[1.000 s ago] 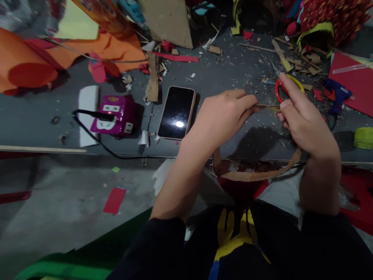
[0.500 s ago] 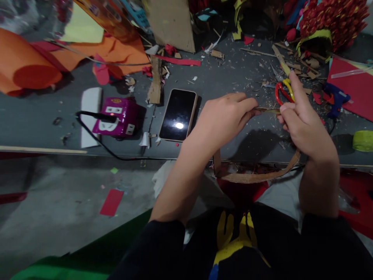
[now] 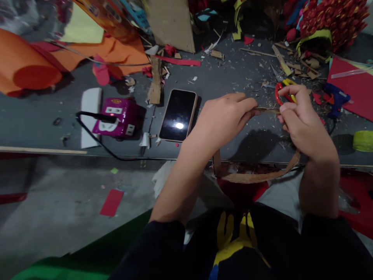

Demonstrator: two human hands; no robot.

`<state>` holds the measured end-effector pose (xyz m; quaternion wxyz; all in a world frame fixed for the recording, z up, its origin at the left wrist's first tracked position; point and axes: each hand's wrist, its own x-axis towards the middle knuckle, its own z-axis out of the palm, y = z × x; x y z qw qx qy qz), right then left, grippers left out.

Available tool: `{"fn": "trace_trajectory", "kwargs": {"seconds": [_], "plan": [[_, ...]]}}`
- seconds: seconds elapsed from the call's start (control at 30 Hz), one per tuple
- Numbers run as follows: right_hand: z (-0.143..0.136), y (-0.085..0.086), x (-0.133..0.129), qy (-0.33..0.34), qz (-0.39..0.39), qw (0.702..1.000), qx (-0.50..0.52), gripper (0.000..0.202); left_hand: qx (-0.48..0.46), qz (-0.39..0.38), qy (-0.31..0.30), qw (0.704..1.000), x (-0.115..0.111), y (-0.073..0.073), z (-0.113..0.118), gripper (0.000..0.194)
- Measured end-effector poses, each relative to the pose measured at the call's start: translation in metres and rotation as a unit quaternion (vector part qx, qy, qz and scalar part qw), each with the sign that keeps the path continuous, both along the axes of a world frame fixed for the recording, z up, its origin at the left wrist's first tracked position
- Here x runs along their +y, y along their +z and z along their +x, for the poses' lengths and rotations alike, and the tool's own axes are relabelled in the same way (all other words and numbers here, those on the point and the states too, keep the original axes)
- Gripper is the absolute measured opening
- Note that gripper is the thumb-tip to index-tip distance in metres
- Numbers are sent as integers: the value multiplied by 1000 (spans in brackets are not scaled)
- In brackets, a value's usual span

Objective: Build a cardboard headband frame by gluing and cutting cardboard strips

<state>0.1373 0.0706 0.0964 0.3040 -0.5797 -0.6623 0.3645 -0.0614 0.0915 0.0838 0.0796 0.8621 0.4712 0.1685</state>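
A long, narrow cardboard strip [image 3: 250, 178] bends in a loop that hangs over the table's front edge, close to my body. My left hand [image 3: 229, 114] is closed on its upper stretch, fingers pinched together. A short span of the strip shows between both hands. At the other end of that span, my right hand [image 3: 303, 120] pinches the strip with thumb and curled fingers, the index finger bent above. Just behind the right hand lie scissors [image 3: 279, 93] with red and yellow handles, partly hidden by its fingers.
A phone [image 3: 178, 114] lies left of my hands, beside a purple power socket block [image 3: 118, 116] with a black cable. A blue glue gun [image 3: 336, 99] and a green tape roll [image 3: 363, 140] are at the right. Cardboard scraps and orange foam sheets [image 3: 116, 54] litter the back.
My right index finger, stretched upward before, has curled down towards the thumb and strip. My left hand and the cardboard loop stay in nearly the same place.
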Motion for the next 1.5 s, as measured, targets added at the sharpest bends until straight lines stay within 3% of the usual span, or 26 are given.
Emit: {"fn": "trace_trajectory", "kwargs": {"seconds": [0.17, 0.5, 1.5], "plan": [[0, 0, -1, -6, -1, 1000, -11, 15, 16, -12, 3, 1000, 0, 2, 1, 30], [-1, 3, 0, 37, 16, 997, -60, 33, -13, -1, -3, 1000, 0, 0, -1, 28], [-3, 3, -1, 14, 29, 998, -53, 9, -14, 6, 6, 1000, 0, -2, 0, 28]]}}
